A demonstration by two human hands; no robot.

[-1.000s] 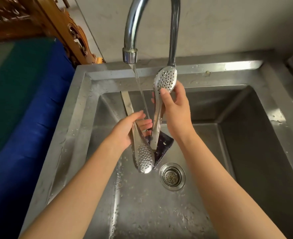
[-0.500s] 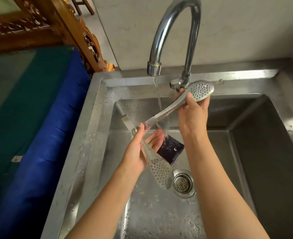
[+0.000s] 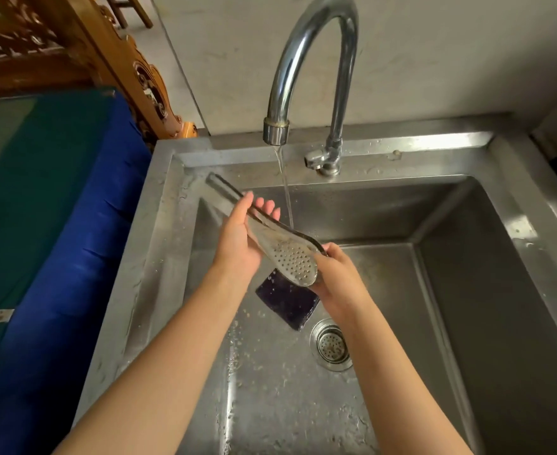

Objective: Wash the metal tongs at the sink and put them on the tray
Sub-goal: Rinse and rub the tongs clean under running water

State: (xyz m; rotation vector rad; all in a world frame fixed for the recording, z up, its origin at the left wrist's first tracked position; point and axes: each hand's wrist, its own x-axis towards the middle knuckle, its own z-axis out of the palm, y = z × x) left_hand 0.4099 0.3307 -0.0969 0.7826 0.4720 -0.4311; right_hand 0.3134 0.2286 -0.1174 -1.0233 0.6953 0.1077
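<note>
You closed the perforated steel tongs (image 3: 280, 244) – half a second before they were spread – left hand (image 3: 237, 244) gripping the arms, right hand (image 3: 339, 284) the heads, beside the stream, near the steel sink's (image 3: 467, 290) back-left corner; rinsing seemed almost finished.

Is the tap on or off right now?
On. A thin stream of water falls from the faucet spout into the sink, passing just behind the tongs, not onto them.
</note>
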